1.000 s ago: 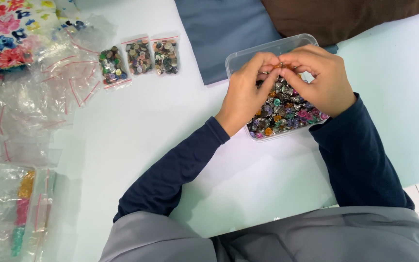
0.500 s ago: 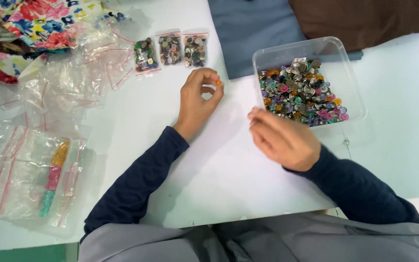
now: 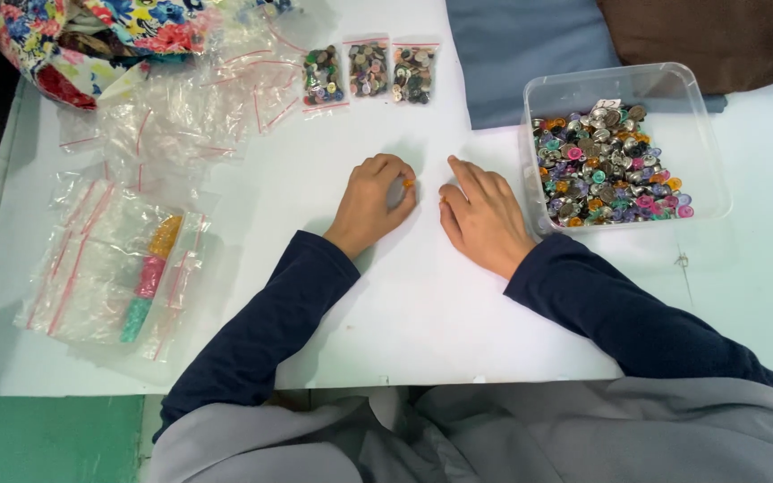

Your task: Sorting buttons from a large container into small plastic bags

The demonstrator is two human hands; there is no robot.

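Observation:
My left hand [image 3: 370, 202] rests on the white table [image 3: 422, 313], fingers curled around a small orange button [image 3: 409, 183] pinched at the fingertips. My right hand [image 3: 480, 215] lies flat beside it, fingers together and pointing away from me, holding nothing. Just right of that hand stands a clear plastic tub [image 3: 707, 143] filled with several mixed metal and coloured buttons [image 3: 606, 161]. Three small filled zip bags of buttons [image 3: 369, 72] lie in a row at the far edge.
A heap of empty clear zip bags [image 3: 181, 116] lies at the far left. Nearer, another bag holds glitter tubes [image 3: 149, 277]. A floral fabric bag [image 3: 109, 36] sits at the top left, with blue cloth [image 3: 530, 54] and brown cloth [image 3: 717, 36] at the back.
Both hands left the tub and came down onto the table to its left. The left hand now holds a small orange button; the right hand has flattened.

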